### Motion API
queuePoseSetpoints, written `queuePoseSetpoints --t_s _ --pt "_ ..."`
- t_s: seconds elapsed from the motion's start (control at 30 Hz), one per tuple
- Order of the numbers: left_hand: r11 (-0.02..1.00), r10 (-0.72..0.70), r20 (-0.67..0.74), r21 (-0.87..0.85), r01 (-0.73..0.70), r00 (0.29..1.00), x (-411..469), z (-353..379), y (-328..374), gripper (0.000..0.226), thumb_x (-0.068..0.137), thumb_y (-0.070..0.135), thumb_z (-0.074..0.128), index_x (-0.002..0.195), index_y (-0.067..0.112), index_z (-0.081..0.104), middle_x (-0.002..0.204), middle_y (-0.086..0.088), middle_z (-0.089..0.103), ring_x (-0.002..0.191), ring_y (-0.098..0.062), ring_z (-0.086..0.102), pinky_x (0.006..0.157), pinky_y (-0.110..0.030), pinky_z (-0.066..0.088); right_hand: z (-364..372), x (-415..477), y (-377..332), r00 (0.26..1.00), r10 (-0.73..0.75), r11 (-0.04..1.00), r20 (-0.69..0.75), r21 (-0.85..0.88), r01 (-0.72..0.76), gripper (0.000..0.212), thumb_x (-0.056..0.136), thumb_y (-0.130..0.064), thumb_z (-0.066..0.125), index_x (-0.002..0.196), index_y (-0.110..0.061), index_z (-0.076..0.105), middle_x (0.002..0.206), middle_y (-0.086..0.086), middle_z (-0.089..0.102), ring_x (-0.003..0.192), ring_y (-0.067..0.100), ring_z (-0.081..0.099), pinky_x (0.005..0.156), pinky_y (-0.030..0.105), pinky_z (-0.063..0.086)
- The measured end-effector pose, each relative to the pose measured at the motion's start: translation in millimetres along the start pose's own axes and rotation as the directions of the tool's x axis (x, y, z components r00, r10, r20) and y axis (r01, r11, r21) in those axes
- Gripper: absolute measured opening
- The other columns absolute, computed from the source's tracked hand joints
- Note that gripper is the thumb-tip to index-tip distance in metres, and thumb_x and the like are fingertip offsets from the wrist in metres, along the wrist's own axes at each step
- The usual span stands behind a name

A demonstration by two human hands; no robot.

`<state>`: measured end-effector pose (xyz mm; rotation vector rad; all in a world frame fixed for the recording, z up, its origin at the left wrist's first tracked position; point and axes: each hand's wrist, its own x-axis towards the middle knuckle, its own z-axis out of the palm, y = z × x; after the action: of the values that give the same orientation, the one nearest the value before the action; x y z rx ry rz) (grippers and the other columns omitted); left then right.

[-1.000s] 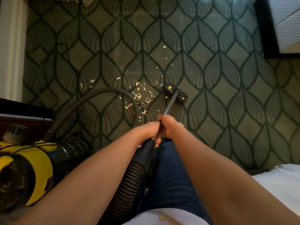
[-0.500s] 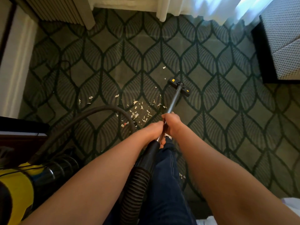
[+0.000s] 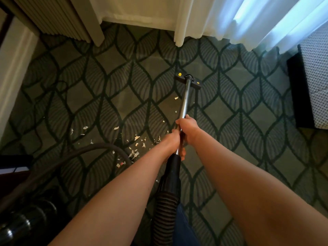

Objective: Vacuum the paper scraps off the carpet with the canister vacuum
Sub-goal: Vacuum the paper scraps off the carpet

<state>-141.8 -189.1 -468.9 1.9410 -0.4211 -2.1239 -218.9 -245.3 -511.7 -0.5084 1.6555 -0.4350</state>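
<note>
While curtains (image 3: pixel 209 16) edge the carpet (image 3: pixel 124 105), paper scraps (image 3: pixel 136 138) litter it.

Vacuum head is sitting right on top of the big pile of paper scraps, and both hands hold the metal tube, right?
Not quite. The head view shows the vacuum head on bare carpet beyond the big pile of paper scraps, which lies nearer, left of the metal tube. The left hand and right hand do both hold it.
</note>
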Motion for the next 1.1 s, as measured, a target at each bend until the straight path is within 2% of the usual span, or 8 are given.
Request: queuePoseSetpoints --t_s 0.13,0.43,0.57,0.7,0.8,0.93,1.0,1.1 --pt "1.0 0.016 -0.029 -0.008 -0.016 0.999 50.0 10.4 32.0 0.057 0.102 0.054 0.029 0.091 0.007 0.061 0.054 -0.009 0.056 0.043 -0.02 0.054 0.045 -0.026 0.046 -7.1 53.6 -25.3 1.0 -0.024 0.999 0.018 -0.043 0.025 0.02 0.094 -0.003 0.051 0.112 -0.013 0.055 0.085 0.007 0.057 0.074 0.019 0.058 0.07 0.032 0.052" --pt "0.983 -0.047 -0.05 -0.182 0.038 0.998 132.7 29.2 44.8 0.064 0.098 0.062 0.03 0.08 0.009 0.059 0.047 -0.006 0.052 0.039 -0.019 0.051 0.043 -0.026 0.044 -16.1 125.9 -29.7 0.997 0.031 0.99 0.071 -0.139 -0.02 0.016 0.094 -0.004 0.055 0.103 -0.017 0.058 0.085 0.008 0.06 0.073 0.02 0.06 0.068 0.032 0.054" --pt "0.977 -0.102 -0.041 -0.19 0.092 0.994 139.8 39.1 35.9 0.073 0.096 0.068 0.024 0.087 0.006 0.061 0.047 -0.008 0.054 0.037 -0.019 0.054 0.041 -0.026 0.046 -23.1 128.5 -17.0 0.996 0.059 0.987 0.068 -0.155 -0.048 0.024 0.096 -0.005 0.051 0.117 -0.014 0.058 0.087 0.005 0.06 0.073 0.016 0.059 0.056 0.024 0.048" --pt "0.972 -0.143 -0.049 -0.197 0.131 0.989 143.8 47.2 29.8 0.081 0.092 0.072 0.025 0.098 0.001 0.065 0.057 -0.013 0.062 0.047 -0.025 0.062 0.048 -0.033 0.054 -31.8 124.4 -12.8 0.993 0.089 0.991 0.076 -0.107 -0.081 0.024 0.097 -0.009 0.051 0.116 -0.023 0.053 0.094 0.005 0.059 0.079 0.017 0.06 0.066 0.029 0.052" --pt "0.994 -0.108 -0.202 -0.04 0.102 0.973 141.4 41.9 29.3 0.066 0.098 0.056 0.025 0.096 0.005 0.067 0.077 -0.015 0.072 0.069 -0.031 0.071 0.07 -0.044 0.061 -38.5 122.2 -11.9 0.988 0.145 0.988 0.048 -0.062 -0.142 0.022 0.098 -0.015 0.053 0.119 -0.017 0.054 0.085 0.007 0.06 0.072 0.018 0.06 0.071 0.033 0.058" --pt "0.987 -0.012 -0.32 0.15 0.063 0.947 134.4 28.4 38.5 0.055 0.099 0.038 0.026 0.071 0.008 0.063 0.059 -0.007 0.067 0.058 -0.023 0.067 0.062 -0.033 0.06 -51.3 110.8 -9.5 0.971 0.225 0.973 0.085 0.028 -0.228 0.018 0.1 -0.025 0.053 0.114 -0.012 0.053 0.07 0.01 0.056 0.054 0.019 0.055 0.046 0.029 0.052" --pt "0.976 0.078 -0.37 0.219 0.005 0.926 142.3 26.2 44.7 0.048 0.097 0.04 0.03 0.078 0.01 0.062 0.068 -0.008 0.07 0.069 -0.025 0.07 0.076 -0.038 0.059 -56.9 102.7 -2.5 0.958 0.262 0.962 0.117 0.043 -0.268 0.023 0.101 -0.03 0.051 0.115 -0.012 0.053 0.073 0.01 0.058 0.055 0.018 0.057 0.046 0.028 0.053" --pt "0.941 0.184 -0.362 0.335 -0.057 0.914 161.0 32.9 52.2 0.046 0.088 0.044 0.036 0.106 0.01 0.062 0.104 -0.015 0.071 0.094 -0.035 0.069 0.088 -0.047 0.056 -61.5 88.9 14.4 0.939 0.3 0.942 0.171 0.103 -0.319 0.028 0.102 -0.033 0.048 0.111 -0.008 0.056 0.066 0.008 0.058 0.052 0.016 0.056 0.046 0.026 0.051"
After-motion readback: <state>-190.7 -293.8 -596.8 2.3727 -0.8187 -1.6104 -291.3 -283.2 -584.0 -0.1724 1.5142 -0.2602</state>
